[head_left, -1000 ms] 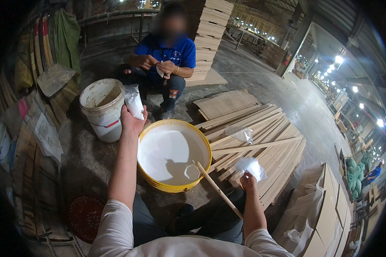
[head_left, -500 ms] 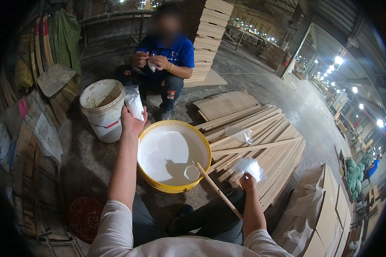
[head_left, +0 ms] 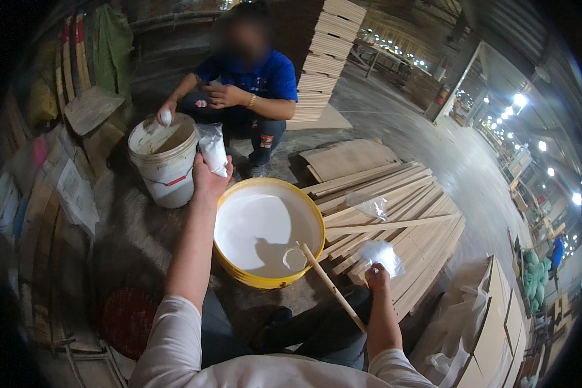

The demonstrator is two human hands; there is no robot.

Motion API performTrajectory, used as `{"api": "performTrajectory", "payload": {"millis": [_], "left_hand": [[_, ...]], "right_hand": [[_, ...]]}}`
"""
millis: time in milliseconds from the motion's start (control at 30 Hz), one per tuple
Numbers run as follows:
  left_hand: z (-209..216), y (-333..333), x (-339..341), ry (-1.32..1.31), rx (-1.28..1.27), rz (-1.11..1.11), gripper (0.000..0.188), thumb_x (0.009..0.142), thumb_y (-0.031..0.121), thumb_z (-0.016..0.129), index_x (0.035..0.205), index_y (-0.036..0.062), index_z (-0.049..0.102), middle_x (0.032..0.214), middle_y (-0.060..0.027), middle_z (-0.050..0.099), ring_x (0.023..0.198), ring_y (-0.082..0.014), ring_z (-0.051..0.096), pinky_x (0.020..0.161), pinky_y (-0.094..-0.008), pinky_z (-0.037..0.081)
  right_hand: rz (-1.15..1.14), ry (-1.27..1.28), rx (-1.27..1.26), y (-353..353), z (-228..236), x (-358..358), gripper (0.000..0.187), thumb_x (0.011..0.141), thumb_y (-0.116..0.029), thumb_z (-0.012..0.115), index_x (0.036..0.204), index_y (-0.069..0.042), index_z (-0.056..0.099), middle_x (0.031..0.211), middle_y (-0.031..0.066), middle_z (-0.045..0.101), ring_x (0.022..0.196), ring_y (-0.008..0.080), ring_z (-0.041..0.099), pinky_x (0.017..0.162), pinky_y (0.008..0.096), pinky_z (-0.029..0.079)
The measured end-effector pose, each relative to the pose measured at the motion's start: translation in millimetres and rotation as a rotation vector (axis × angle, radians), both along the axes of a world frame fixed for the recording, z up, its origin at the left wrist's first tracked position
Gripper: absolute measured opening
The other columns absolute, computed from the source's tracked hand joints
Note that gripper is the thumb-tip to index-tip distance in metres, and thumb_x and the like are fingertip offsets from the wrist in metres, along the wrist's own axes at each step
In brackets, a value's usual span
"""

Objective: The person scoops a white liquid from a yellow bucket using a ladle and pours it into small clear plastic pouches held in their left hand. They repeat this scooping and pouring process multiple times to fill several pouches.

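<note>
My left hand [head_left: 209,178] is closed round the lower part of a clear plastic bag of white paste [head_left: 214,150], held upright beyond the rim of a yellow bucket [head_left: 269,282]. White liquid [head_left: 255,226] fills much of that bucket. My right hand [head_left: 377,278] is closed on some crumpled clear plastic bags [head_left: 383,254], above the wooden strips. Between my arms a wooden stick [head_left: 335,289] leans against the bucket's near right rim. Across from me a crouching person [head_left: 265,84] holds a small white bundle [head_left: 166,118] over a dirty white bucket [head_left: 165,184].
Wooden strips [head_left: 427,226] lie fanned out at the right, with another clear bag [head_left: 368,204] on them. A stack of boards [head_left: 323,61] stands behind the person. Wrapped panels [head_left: 478,323] are near right; a shovel [head_left: 94,108] leans at the left.
The other person's hand has moved left and down with the white bundle, to the white bucket. My view has shifted slightly; both my hands keep their bags.
</note>
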State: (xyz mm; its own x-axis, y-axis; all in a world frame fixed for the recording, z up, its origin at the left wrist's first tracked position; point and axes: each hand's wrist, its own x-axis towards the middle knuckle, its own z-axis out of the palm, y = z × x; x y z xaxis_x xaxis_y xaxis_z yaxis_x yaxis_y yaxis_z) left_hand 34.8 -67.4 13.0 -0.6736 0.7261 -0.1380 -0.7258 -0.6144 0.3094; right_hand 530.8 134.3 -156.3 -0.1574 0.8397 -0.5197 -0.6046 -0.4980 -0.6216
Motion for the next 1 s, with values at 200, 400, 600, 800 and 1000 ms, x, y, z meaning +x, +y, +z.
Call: {"api": "performTrajectory", "payload": {"millis": [200,400,600,800,1000], "left_hand": [[-3,4,-3,-0.001,-0.015,-0.015,0.035,0.090,0.043,0.032,0.101,0.0173,0.053,0.093,-0.0028,0.054,0.082,-0.0238,0.052,0.065,-0.0328,0.045],[-13,5,-7,-0.032,-0.052,-0.012,0.040,0.090,0.047,0.031,0.103,0.0171,0.053,0.095,-0.0049,0.053,0.084,-0.0238,0.052,0.068,-0.0330,0.044],[-9,10,-3,-0.030,-0.092,0.003,0.038,0.089,0.047,0.032,0.105,0.0178,0.052,0.098,-0.0034,0.052,0.085,-0.0229,0.050,0.066,-0.0311,0.044],[-8,5,-2,0.009,-0.068,0.027,0.032,0.087,0.041,0.039,0.102,0.0167,0.052,0.094,-0.0009,0.053,0.084,-0.0230,0.051,0.065,-0.0302,0.044],[3,14,13,0.172,-0.218,0.151,0.047,0.080,0.040,0.055,0.118,0.0145,0.043,0.124,-0.0041,0.034,0.104,-0.0299,0.040,0.088,-0.0449,0.041]], "right_hand": [[-0.036,-0.068,0.026,1,-3,1,0.008,0.076,0.002,0.051,0.084,-0.001,0.051,0.064,0.0037,0.046,0.051,0.0156,0.046,0.045,0.0274,0.041],[0.155,-0.039,0.128,-1,2,2,0.006,0.080,-0.001,0.050,0.084,-0.004,0.052,0.059,-0.0001,0.044,0.047,0.0132,0.044,0.041,0.0254,0.039],[0.113,-0.144,0.186,-4,13,-2,0.006,0.081,-0.001,0.053,0.081,-0.006,0.050,0.060,-0.0013,0.045,0.048,0.0109,0.045,0.041,0.0223,0.041],[0.094,-0.072,0.202,-11,26,-13,0.006,0.080,-0.002,0.057,0.082,-0.006,0.052,0.065,-0.0013,0.048,0.053,0.0104,0.046,0.047,0.0216,0.043],[0.279,-0.230,0.458,-16,61,-9,0.003,0.083,-0.010,0.057,0.082,-0.007,0.055,0.066,-0.0023,0.046,0.058,0.0100,0.046,0.052,0.0251,0.038]]}}
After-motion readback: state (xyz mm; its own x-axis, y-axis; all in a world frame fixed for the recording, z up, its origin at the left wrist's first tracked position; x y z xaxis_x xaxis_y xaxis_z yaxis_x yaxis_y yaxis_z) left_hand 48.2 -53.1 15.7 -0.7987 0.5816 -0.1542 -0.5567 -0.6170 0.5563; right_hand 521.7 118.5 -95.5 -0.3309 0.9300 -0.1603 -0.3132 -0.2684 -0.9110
